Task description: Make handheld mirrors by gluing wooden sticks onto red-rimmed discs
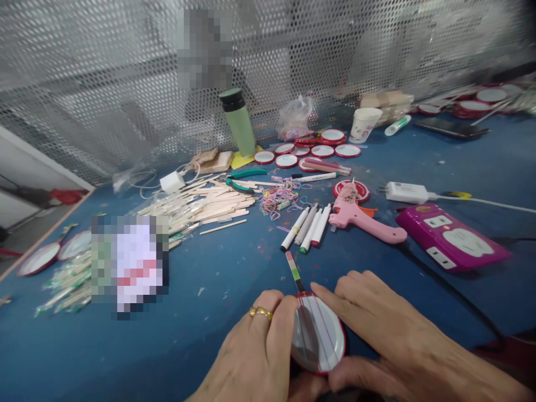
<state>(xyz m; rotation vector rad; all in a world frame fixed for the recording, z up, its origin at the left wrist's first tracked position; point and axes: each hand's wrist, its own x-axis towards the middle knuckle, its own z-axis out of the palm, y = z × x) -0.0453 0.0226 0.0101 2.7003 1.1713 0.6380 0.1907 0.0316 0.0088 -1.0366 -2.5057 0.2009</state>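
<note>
Near the table's front edge, a red-rimmed white jar lid (pixel 329 335) is held between both hands, hollow side up. Thin red strands that look like rubber bands run lengthwise across it. From its far rim sticks out a flat wooden stick (pixel 294 271), coloured pink, green and black. My left hand (pixel 255 340), with a gold ring, grips the lid's left side; its thumb is mostly hidden. My right hand (pixel 377 318) closes round the right side, with the index finger at the far rim and the thumb at the near rim.
Markers (pixel 307 228), a pink glue gun (pixel 355 215) and a purple power strip (pixel 454 237) lie beyond my hands. Colourful rubber bands (pixel 278 198), wooden sticks (pixel 221 204) and green-handled pliers (pixel 245 177) are farther left. A green bottle (pixel 240 125), paper cup (pixel 364 125) and several lids (pixel 322 151) stand behind.
</note>
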